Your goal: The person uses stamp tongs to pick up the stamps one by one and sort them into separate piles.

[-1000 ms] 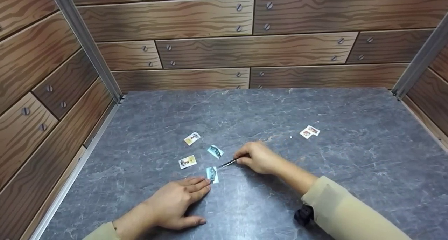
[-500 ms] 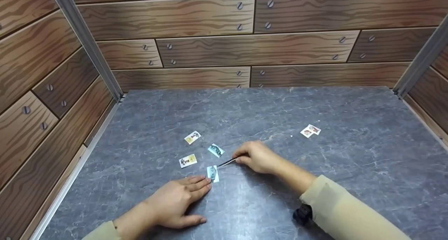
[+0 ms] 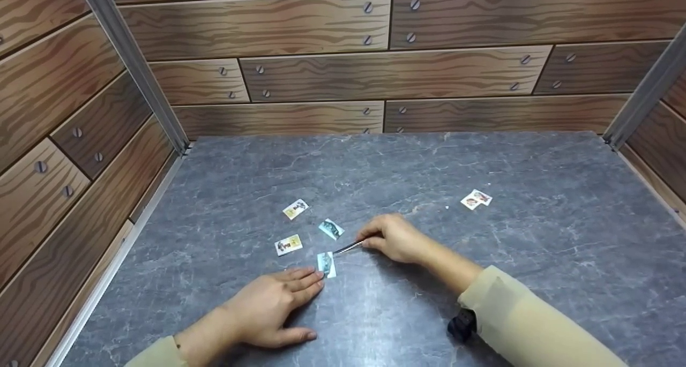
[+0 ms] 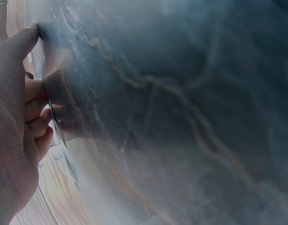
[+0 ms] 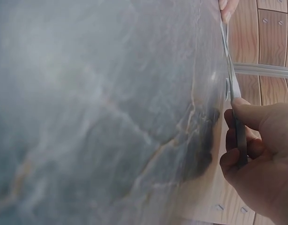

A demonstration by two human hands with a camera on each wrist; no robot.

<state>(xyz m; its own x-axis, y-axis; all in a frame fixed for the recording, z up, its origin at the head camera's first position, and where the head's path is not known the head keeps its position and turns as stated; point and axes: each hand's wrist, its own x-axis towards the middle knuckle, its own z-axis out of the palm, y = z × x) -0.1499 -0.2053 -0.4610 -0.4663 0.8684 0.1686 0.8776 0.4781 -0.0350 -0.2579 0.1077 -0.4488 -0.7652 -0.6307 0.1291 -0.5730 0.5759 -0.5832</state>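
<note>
A small teal and white stamp lies on the grey marbled table, with the fingertips of my left hand resting on its lower left edge. That hand lies palm down, fingers extended and thumb spread. My right hand pinches a pair of metal tweezers between thumb and fingers. Their tips reach the stamp's upper right edge; whether they grip it is too small to tell. In the right wrist view, the tweezers run along the thumb and curled fingers. Just beyond lies a second teal stamp.
Two yellow and white stamps, one nearer and one farther, lie to the left. At the right, two reddish-pictured stamps overlap, with tiny white scraps nearby. Wood-patterned walls enclose the table's back and sides.
Both hands and the tweezers hold nearly the same positions. The whole view has shifted slightly; no stamp has visibly moved on the table.
</note>
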